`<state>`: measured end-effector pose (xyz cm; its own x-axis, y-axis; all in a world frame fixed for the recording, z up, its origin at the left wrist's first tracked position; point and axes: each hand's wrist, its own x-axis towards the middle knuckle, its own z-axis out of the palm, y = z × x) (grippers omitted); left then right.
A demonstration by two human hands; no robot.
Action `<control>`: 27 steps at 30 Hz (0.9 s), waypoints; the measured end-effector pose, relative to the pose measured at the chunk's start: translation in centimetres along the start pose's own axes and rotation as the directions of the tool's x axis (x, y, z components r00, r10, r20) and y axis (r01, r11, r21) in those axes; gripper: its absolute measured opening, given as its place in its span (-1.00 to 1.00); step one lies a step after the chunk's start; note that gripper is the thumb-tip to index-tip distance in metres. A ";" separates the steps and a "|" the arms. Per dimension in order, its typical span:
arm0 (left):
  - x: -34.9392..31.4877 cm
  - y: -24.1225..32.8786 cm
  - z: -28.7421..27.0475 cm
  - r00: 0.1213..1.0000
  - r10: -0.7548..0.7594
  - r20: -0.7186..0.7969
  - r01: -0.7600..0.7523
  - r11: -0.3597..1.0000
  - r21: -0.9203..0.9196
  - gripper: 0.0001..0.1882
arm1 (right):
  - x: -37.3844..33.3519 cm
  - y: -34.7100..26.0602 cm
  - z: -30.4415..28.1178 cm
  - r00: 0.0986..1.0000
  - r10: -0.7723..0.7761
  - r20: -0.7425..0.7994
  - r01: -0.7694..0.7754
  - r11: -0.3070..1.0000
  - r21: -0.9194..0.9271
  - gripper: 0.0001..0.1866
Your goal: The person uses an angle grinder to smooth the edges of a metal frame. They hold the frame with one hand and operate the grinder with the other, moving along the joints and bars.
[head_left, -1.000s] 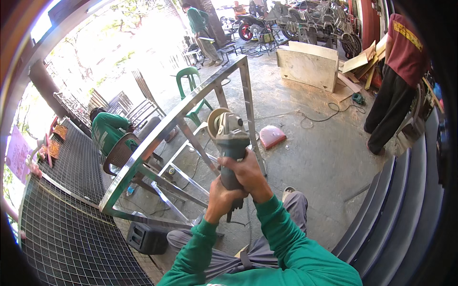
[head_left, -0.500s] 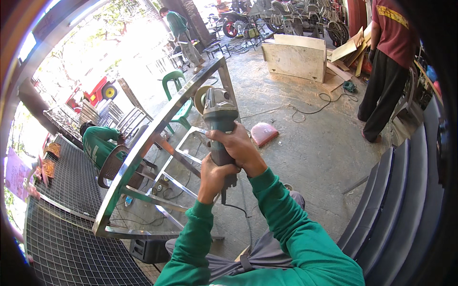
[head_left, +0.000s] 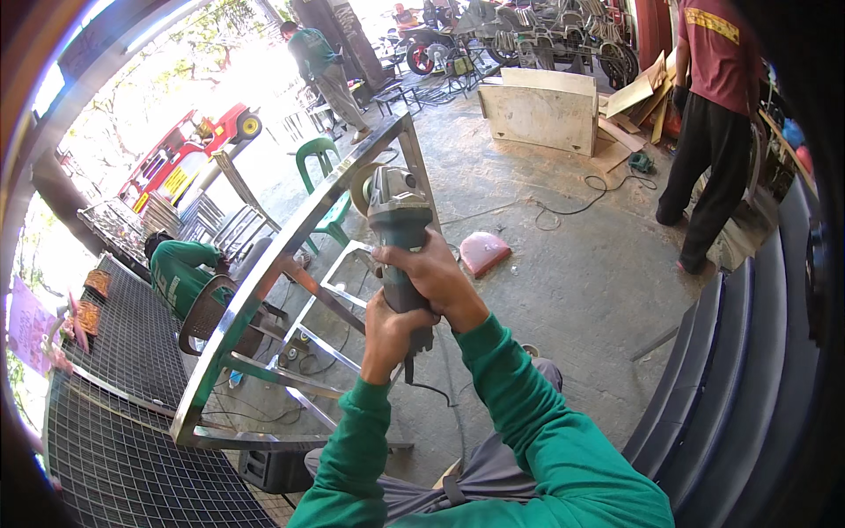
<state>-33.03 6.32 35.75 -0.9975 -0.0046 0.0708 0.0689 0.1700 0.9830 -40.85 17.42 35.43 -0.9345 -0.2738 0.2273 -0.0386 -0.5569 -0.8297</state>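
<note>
**Two-handed grip on a grinder (head_left: pixel 401 231) beside a shiny metal frame (head_left: pixel 211 363)**

I have the tool out in front of me, its head pointing up and away and its cord (head_left: pixel 431 388) curving off from the lower end. My right hand (head_left: pixel 442 280) is wrapped round the body just below the head, thumb laid across the casing. My left hand (head_left: pixel 387 333) grips lower down, near the cord end, the two hands close together. My green sleeves (head_left: pixel 515 383) reach nearly to the wrists.

The disc (head_left: pixel 362 190) sits on the left side of the grinder's head, right by the upper rail of the frame in my view; whether the two touch, I cannot tell. The frame stands tilted on my left, its crossbars running in toward my hands.

Past it is a green plastic chair (head_left: pixel 333 220), and on the floor to the right of the grinder lies a reddish, wedge-shaped piece (head_left: pixel 484 253). A black box (head_left: pixel 275 471) sits under the frame's near end, beside dark wire mesh (head_left: pixel 114 449). On my left a co-worker in green (head_left: pixel 180 275) sits bent over; on my right another in a maroon shirt (head_left: pixel 715 57) stands near dark, curved slats (head_left: pixel 704 396).
</note>
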 end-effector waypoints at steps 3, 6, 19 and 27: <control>-0.1 0.3 0.3 1.000 0.011 0.003 -0.011 1.000 0.012 -0.70 | -0.1 -0.3 0.0 0.999 0.051 0.006 -0.051 0.998 0.035 -0.60; -0.3 0.4 0.7 1.000 0.008 -0.021 -0.008 1.000 0.009 -0.71 | -0.3 -0.2 -0.2 0.995 0.096 -0.038 -0.096 0.995 -0.005 -0.58; -0.2 0.6 0.4 0.998 -0.055 -0.018 0.055 0.998 -0.007 -0.70 | -0.3 -0.9 0.4 0.999 0.026 -0.028 -0.025 1.000 0.016 -0.64; -0.2 0.9 0.1 0.998 -0.053 -0.013 0.054 0.998 0.032 -0.71 | 0.3 -0.8 0.1 0.999 0.049 0.008 -0.049 0.999 -0.002 -0.63</control>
<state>-32.77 6.60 36.56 -0.9995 -0.0262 0.0203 0.0146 0.2014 0.9794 -41.03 17.70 36.19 -0.9323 -0.3075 0.1903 0.0069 -0.5413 -0.8408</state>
